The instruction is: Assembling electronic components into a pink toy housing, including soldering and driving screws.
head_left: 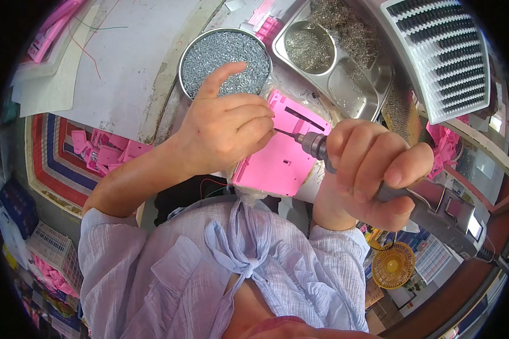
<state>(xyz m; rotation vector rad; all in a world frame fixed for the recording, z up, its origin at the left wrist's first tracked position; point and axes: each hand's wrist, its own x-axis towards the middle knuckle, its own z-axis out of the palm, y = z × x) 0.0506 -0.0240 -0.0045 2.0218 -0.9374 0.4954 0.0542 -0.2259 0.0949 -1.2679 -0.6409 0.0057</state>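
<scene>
A pink plastic panel [280, 164] with a long dark slot lies in front of my chest, on clear plastic wrap. My left hand [226, 127] is over its left part, index finger stretched out and the other fingers curled in a pinch. Whatever those fingertips hold is too small to make out. In my right hand [373, 164] is a grey electric screwdriver [447, 217], fist wrapped round its body. Its thin bit points left and reaches my left fingertips, just above the panel. Beyond my left hand stands a round metal bowl [181, 70] full of small silvery screws.
A steel compartment tray [353, 93] with small metal parts sits at the far right, beside a white rack [444, 56] of black pieces. Pink parts [110, 150] lie in a striped-lined container on the left. Thin wires [99, 66] rest on the pale tabletop [133, 62].
</scene>
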